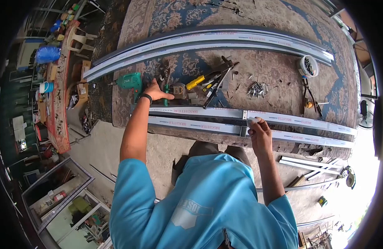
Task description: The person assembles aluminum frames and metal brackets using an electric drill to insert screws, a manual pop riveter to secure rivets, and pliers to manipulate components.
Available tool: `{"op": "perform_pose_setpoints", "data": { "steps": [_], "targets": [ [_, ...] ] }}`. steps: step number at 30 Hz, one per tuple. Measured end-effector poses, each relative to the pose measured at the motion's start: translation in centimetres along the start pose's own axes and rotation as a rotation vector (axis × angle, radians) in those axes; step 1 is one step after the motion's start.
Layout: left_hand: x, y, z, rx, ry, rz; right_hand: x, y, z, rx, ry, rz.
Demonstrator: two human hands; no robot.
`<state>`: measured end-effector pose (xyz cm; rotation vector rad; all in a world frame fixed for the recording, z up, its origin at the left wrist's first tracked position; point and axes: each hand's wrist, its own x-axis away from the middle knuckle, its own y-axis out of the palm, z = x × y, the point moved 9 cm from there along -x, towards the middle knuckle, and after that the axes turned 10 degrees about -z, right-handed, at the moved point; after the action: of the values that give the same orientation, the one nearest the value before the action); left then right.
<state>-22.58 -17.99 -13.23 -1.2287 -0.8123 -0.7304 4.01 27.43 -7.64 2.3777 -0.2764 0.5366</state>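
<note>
Starting at the far left of the worktop (282, 89), there's the green drill (131, 80), lying on its side on the patterned cloth, its nose pointing out to the left. Right beside it, here's the left hand (156, 92), reaching over the tools, thumb spread wide from the fingers; it's right at a green-handled tool (165, 94), though whether it grips that, I cannot tell. Behind, the long rear strips (191, 40) stretch across the cloth, white faces lettered BRIGHTER. Moving right, a yellow-handled tool (194, 83) lies slanted among dark hand tools, just left of center.

Along the near edge now, two front strips (191, 125) run side by side with a dark gap between them, and a short crosspiece (243, 118) spans that gap. Just right of it comes the right hand (261, 132), over the front strips, fingers pinched narrow on a small pale piece (253, 121), its details too small to make out. Beyond the hand, loose screws (256, 89) sit in a scattered pile. And over at the right, pliers (305, 89) lie just in front of a white tub (309, 66) with small hardware inside.
</note>
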Motion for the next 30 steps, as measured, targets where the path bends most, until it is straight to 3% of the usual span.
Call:
{"op": "perform_pose_setpoints", "data": {
  "steps": [3,5,8,11,13,15,20,23,30],
  "targets": [
    [-0.1,-1.0,0.1,-0.098,-0.033,-0.126,-1.1,1.0,1.7,-0.200,0.033,0.018],
    [-1.6,-0.5,-0.6,-0.231,-0.028,0.000,-1.2,4.6,1.2,-0.234,0.042,0.096],
    [-3.1,-1.2,-3.8,-0.016,0.093,0.325,-2.8,6.5,1.5,-0.263,-0.002,0.078],
    [1.2,-0.7,-2.5,0.610,0.245,0.084,-4.5,7.6,1.9,-0.121,-0.016,0.035],
    [5.9,-1.1,0.6,0.661,0.478,0.083,-5.3,9.3,0.6,0.061,-0.032,0.086],
    [9.9,-0.4,3.9,0.541,0.691,0.080,-7.0,9.7,1.1,0.047,-0.046,0.080],
    [17.1,1.9,11.7,0.216,0.844,0.018,-10.2,12.6,0.6,-0.053,-0.061,-0.052],
    [16.5,2.5,12.8,0.097,0.959,0.074,-10.7,13.2,-0.1,-0.037,-0.037,-0.041],
    [14.6,1.5,13.2,-0.012,1.018,0.091,-11.9,14.6,-1.4,0.057,-0.053,0.061]
  ]
}}
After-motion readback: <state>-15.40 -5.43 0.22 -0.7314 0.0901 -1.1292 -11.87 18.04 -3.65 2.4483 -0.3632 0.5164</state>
